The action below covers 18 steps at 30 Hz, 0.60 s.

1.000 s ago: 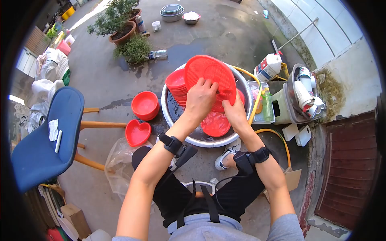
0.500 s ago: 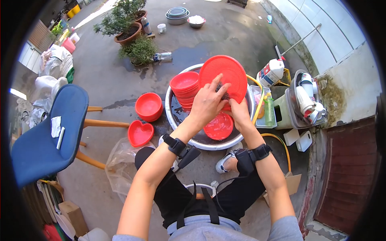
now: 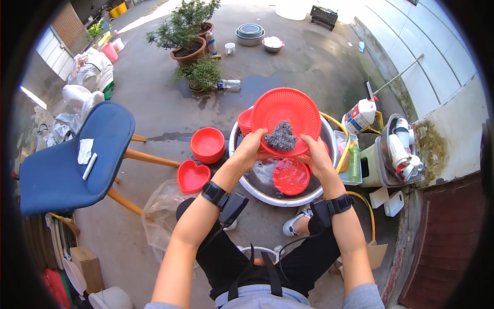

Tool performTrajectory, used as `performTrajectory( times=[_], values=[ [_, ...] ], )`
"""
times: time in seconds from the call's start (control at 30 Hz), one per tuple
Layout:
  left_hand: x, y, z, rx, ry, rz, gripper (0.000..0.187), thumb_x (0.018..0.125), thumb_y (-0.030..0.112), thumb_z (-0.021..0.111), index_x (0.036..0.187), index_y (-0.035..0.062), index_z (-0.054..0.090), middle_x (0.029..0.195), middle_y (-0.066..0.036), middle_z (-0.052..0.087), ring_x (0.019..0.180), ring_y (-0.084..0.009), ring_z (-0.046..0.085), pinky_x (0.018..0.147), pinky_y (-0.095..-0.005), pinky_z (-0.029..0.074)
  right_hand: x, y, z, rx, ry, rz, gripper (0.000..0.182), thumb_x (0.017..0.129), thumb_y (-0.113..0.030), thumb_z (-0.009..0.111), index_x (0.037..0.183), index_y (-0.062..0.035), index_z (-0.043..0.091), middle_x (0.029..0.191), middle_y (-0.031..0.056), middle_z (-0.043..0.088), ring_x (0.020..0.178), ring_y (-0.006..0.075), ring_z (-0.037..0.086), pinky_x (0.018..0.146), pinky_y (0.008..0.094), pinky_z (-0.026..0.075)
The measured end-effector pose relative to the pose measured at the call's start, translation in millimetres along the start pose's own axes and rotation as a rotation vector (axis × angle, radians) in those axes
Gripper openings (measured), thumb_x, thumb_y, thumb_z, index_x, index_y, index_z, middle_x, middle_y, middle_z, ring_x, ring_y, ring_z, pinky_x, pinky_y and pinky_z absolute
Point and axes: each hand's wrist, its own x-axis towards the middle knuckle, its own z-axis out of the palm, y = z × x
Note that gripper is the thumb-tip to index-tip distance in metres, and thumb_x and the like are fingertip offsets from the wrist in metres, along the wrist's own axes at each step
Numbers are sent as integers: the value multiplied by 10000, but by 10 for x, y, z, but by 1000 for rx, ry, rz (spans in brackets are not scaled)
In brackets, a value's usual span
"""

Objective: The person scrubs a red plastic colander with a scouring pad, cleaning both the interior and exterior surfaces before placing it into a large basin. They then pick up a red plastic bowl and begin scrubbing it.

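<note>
A ribbed red plastic plate (image 3: 288,103) is tilted up over the wash basin, gripped at its near edge by both hands. My left hand (image 3: 248,150) has its fingers closed on the left side of the rim. On the right side, my right hand (image 3: 320,154) pinches the rim with the thumb on top. A grey steel wool scrubber (image 3: 281,136) lies on the plate between my thumbs. Below, a red bowl (image 3: 291,176) sits in the water of the white-rimmed basin (image 3: 267,200). Behind the plate, a stack of red bowls (image 3: 244,121) is mostly hidden.
Left of the basin are round red bowls (image 3: 207,145) and a heart-shaped red dish (image 3: 193,176). A blue chair (image 3: 77,170) stands further left. To the right are a yellow hose (image 3: 338,123), a white jug (image 3: 358,116) and a tub of bottles (image 3: 383,175).
The plate has turned so its ribbed inner side faces up, lower than before. My left hand has let go of the scrubber and taken the rim. The view has shifted slightly.
</note>
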Motion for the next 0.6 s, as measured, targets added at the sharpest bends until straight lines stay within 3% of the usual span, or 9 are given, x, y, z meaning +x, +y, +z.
performTrajectory(
  times=[0.03, 0.1, 0.13, 0.17, 0.23, 0.27, 0.37, 0.43, 0.6],
  values=[
    [29, -22, -32, -2, 3, 6, 452, 1009, 313, 488, 1366, 39, 448, 1264, -122, 614, 1105, -247, 641, 910, -476, 552, 85, 70, 1, -2, -6, -3, 535, 922, -246, 600, 1353, 5, 405, 1269, 183, 577, 1122, 319, 622, 901, 449, 563],
    [72, -49, -87, 39, 65, 127, 401, 1014, 260, 458, 1354, 46, 458, 1245, -109, 617, 1092, -238, 641, 858, -459, 587, 210, 169, 14, -849, 582, -815, 659, 916, -292, 649, 1430, -16, 342, 1289, 208, 568, 1162, 378, 583, 993, 444, 484],
    [18, -10, -63, 54, 83, 133, 399, 1012, 257, 461, 1354, 51, 454, 1247, -106, 610, 1097, -239, 635, 868, -464, 586, 18, -34, 136, -902, 596, -999, 663, 905, -322, 675, 1430, -32, 394, 1313, 212, 554, 1186, 405, 553, 1054, 429, 413],
    [37, -35, -68, 52, 83, 136, 399, 1012, 257, 461, 1354, 51, 454, 1247, -106, 610, 1097, -239, 635, 868, -464, 586, -75, -125, 196, -904, 594, -1002, 663, 905, -322, 675, 1430, -32, 394, 1313, 212, 554, 1186, 405, 553, 1054, 429, 413],
    [51, -73, -32, 20, 75, 174, 389, 1012, 243, 458, 1347, 46, 455, 1271, -108, 594, 1127, -242, 621, 857, -472, 586, -194, -196, 276, -983, 99, -1071, 564, 893, -341, 690, 1354, -64, 519, 1339, 185, 544, 1167, 375, 575, 1015, 428, 449],
    [51, -106, -13, -12, 66, 154, 369, 1017, 240, 453, 1349, 78, 462, 1267, -87, 590, 1107, -224, 621, 823, -452, 587, -206, -107, 332, -972, 7, -968, 493, 879, -365, 705, 1283, -104, 598, 1350, 161, 540, 1151, 350, 592, 967, 427, 486],
    [-8, -103, 69, 114, 100, 151, 348, 1023, 239, 448, 1348, 117, 476, 1252, -65, 590, 1072, -201, 622, 772, -419, 581, -263, 40, 443, -1116, 15, -869, 482, 837, -320, 745, 1257, -138, 596, 1303, 143, 564, 1145, 344, 602, 898, 431, 524],
    [-14, -165, 80, 17, 94, 229, 305, 1003, 205, 510, 1251, 27, 503, 1136, -109, 616, 984, -177, 626, 759, -344, 546, -245, -9, 403, -1031, -34, -815, 466, 813, -259, 751, 1228, -122, 588, 1257, 148, 571, 1132, 347, 601, 904, 427, 518],
    [142, -314, 25, 112, 129, 401, 309, 980, 161, 523, 1245, 4, 503, 1168, -124, 619, 1042, -185, 601, 871, -330, 497, -136, -36, 245, -893, -33, -723, 455, 746, -93, 693, 1169, -77, 526, 1104, 162, 560, 1075, 341, 582, 940, 413, 473]
  ],
)
